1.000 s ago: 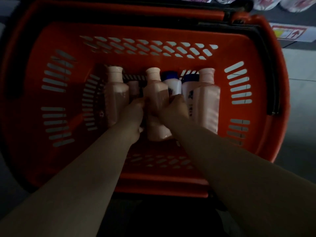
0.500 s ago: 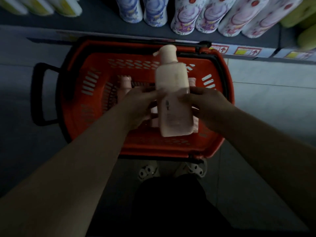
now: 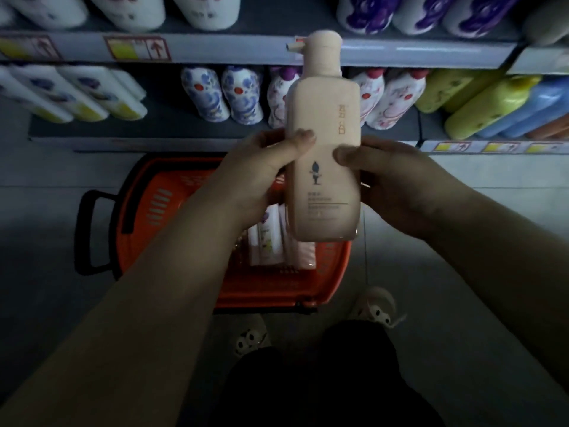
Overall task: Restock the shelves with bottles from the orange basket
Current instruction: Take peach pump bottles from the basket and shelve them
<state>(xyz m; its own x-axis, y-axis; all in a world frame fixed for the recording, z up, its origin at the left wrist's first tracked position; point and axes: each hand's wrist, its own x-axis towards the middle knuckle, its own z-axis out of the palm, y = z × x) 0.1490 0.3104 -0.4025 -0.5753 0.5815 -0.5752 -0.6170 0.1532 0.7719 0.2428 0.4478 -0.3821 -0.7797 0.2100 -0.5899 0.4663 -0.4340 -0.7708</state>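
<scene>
Now both hands, left (image 3: 258, 167) and right (image 3: 397, 183), are gripping the upright pink bottle (image 3: 324, 167) by its sides, above the orange basket (image 3: 147, 211) before the shelves (image 3: 246, 50).

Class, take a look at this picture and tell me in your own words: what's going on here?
A person holds a pale pink pump bottle upright in front of them, the left hand gripping its left side and the right hand its right. Below it the orange basket sits on the floor, with more bottles lying inside. Ahead are store shelves stocked with floral-print bottles and others; the held bottle is not yet on one.
</scene>
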